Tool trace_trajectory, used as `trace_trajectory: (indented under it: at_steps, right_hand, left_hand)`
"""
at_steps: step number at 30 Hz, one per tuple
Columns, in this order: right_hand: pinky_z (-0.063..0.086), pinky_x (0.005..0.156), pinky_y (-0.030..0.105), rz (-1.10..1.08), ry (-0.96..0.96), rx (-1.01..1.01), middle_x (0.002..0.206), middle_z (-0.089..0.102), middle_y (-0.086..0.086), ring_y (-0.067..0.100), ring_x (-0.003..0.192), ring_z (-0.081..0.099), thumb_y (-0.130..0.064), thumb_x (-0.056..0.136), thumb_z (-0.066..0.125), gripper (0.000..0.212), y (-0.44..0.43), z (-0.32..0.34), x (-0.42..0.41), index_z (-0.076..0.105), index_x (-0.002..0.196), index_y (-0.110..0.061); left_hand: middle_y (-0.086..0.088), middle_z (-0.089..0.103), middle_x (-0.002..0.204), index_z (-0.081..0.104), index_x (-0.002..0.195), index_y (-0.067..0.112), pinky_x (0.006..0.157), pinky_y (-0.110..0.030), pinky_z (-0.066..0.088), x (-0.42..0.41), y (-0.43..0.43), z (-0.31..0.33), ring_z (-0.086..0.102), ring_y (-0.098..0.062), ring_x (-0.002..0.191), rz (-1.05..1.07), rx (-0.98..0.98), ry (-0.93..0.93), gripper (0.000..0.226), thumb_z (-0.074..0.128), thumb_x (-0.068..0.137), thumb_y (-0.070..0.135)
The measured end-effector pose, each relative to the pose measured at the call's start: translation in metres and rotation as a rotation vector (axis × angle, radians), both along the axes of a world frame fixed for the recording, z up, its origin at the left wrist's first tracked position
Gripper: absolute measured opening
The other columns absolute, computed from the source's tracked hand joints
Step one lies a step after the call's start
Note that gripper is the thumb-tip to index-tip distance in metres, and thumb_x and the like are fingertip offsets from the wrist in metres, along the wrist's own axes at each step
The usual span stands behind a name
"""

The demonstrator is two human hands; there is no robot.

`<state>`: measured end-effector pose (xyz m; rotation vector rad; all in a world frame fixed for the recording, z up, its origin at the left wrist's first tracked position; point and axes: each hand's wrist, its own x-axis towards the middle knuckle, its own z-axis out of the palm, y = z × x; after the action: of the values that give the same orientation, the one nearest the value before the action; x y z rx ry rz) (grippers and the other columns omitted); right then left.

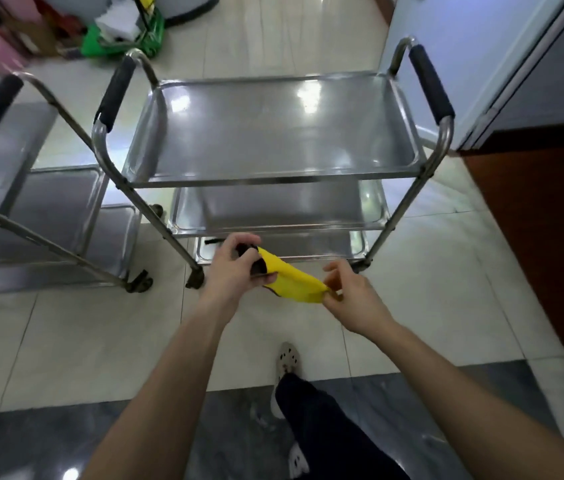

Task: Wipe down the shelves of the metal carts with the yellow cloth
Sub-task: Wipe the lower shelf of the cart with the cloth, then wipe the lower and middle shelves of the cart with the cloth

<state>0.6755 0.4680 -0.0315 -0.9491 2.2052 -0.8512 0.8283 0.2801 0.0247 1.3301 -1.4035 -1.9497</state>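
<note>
Pinching ends of the yellow cloth (296,277) in curled fingers, the left hand (233,271) and right hand (355,297) hide its corners.

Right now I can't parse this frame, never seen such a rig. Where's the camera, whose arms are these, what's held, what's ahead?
No machine here: a person wears one wide-angle camera on the head, looking forward and down, so both bare arms are the wearer's own. The left hand grips one end of a yellow cloth and the right hand pinches the other, so it is stretched between them above the floor. Something dark shows at the left end; I cannot tell what. Ahead stands a metal cart with three shelves; its top shelf shows only light reflections. A second cart stands to its left. The cloth touches neither cart.
</note>
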Motion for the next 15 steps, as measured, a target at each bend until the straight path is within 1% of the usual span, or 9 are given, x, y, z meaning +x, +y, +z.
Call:
trace_trajectory:
  at_steps: [2, 3, 5, 6, 8, 10, 12, 13, 15]
  right_hand:
    - [0.054, 0.078, 0.032, -0.107, -0.02, -0.073, 0.097, 0.071, -0.009, 0.006, 0.091, 0.068, -0.017, 0.088, 0.077, 0.023, 0.03, 0.008, -0.015, 0.067, 0.106, -0.026]
    - [0.056, 0.077, 0.033, -0.142, -0.033, -0.109, 0.096, 0.072, -0.009, 0.007, 0.091, 0.068, -0.017, 0.089, 0.077, 0.018, 0.043, 0.013, -0.025, 0.068, 0.101, -0.028]
    - [0.058, 0.079, 0.035, -0.19, -0.037, -0.173, 0.099, 0.071, -0.009, 0.011, 0.095, 0.067, -0.02, 0.095, 0.072, 0.014, 0.065, 0.026, -0.047, 0.066, 0.104, -0.029]
    - [0.057, 0.079, 0.034, -0.209, -0.028, -0.201, 0.102, 0.069, -0.009, 0.01, 0.096, 0.066, -0.021, 0.099, 0.068, 0.013, 0.074, 0.032, -0.061, 0.064, 0.108, -0.029]
    - [0.053, 0.077, 0.032, -0.25, -0.015, -0.244, 0.108, 0.065, -0.01, 0.009, 0.095, 0.064, -0.024, 0.105, 0.062, 0.013, 0.088, 0.043, -0.094, 0.059, 0.116, -0.03]
    - [0.053, 0.078, 0.031, -0.277, -0.017, -0.279, 0.11, 0.064, -0.012, 0.008, 0.097, 0.065, -0.03, 0.107, 0.062, 0.016, 0.099, 0.049, -0.133, 0.059, 0.123, -0.029]
    - [0.052, 0.08, 0.029, -0.301, -0.011, -0.32, 0.108, 0.066, -0.016, 0.006, 0.099, 0.067, -0.033, 0.107, 0.064, 0.019, 0.106, 0.053, -0.18, 0.062, 0.125, -0.027]
    - [0.05, 0.08, 0.028, -0.315, -0.002, -0.335, 0.107, 0.067, -0.016, 0.005, 0.098, 0.067, -0.035, 0.107, 0.065, 0.02, 0.11, 0.056, -0.207, 0.064, 0.126, -0.027]
    - [0.05, 0.079, 0.027, -0.315, -0.016, -0.329, 0.107, 0.067, -0.013, 0.006, 0.097, 0.066, -0.043, 0.104, 0.068, 0.029, 0.125, 0.062, -0.265, 0.065, 0.13, -0.031]
  left_hand:
    - [-0.024, 0.063, 0.111, 0.075, 0.104, 0.001, 0.078, -0.041, 0.068, -0.006, 0.017, 0.004, 0.072, -0.039, 0.105, -0.029, 0.071, 0.028, 0.019, 0.057, 0.103, -0.004]
    - [-0.026, 0.065, 0.11, 0.075, 0.108, -0.003, 0.084, -0.043, 0.068, -0.011, 0.024, 0.007, 0.074, -0.043, 0.108, -0.039, 0.144, 0.068, 0.021, 0.055, 0.103, -0.004]
    - [-0.034, 0.071, 0.112, 0.072, 0.12, -0.005, 0.092, -0.044, 0.066, -0.026, 0.038, 0.016, 0.076, -0.046, 0.109, -0.119, 0.235, 0.157, 0.025, 0.06, 0.099, -0.007]
    - [-0.033, 0.074, 0.114, 0.072, 0.124, -0.002, 0.093, -0.041, 0.065, -0.036, 0.045, 0.019, 0.078, -0.042, 0.107, -0.198, 0.193, 0.146, 0.032, 0.07, 0.092, -0.008]
    - [-0.02, 0.08, 0.108, 0.077, 0.119, 0.009, 0.091, -0.04, 0.064, -0.065, 0.06, 0.022, 0.08, -0.027, 0.097, -0.361, -0.085, -0.037, 0.046, 0.091, 0.076, -0.001]
    - [-0.012, 0.08, 0.094, 0.08, 0.107, 0.014, 0.088, -0.047, 0.065, -0.106, 0.072, 0.02, 0.077, -0.026, 0.086, -0.408, -0.368, -0.227, 0.035, 0.096, 0.076, 0.011]
    - [-0.007, 0.076, 0.095, 0.08, 0.099, 0.02, 0.086, -0.044, 0.062, -0.155, 0.079, 0.017, 0.073, -0.026, 0.089, -0.433, -0.614, -0.352, 0.018, 0.092, 0.085, 0.024]
    - [-0.007, 0.071, 0.101, 0.08, 0.098, 0.022, 0.087, -0.041, 0.06, -0.181, 0.083, 0.016, 0.071, -0.025, 0.094, -0.452, -0.686, -0.368, 0.015, 0.09, 0.088, 0.027]
    - [-0.01, 0.06, 0.109, 0.079, 0.093, 0.022, 0.091, -0.037, 0.056, -0.237, 0.091, 0.014, 0.065, -0.023, 0.1, -0.481, -0.698, -0.283, 0.012, 0.09, 0.088, 0.022]
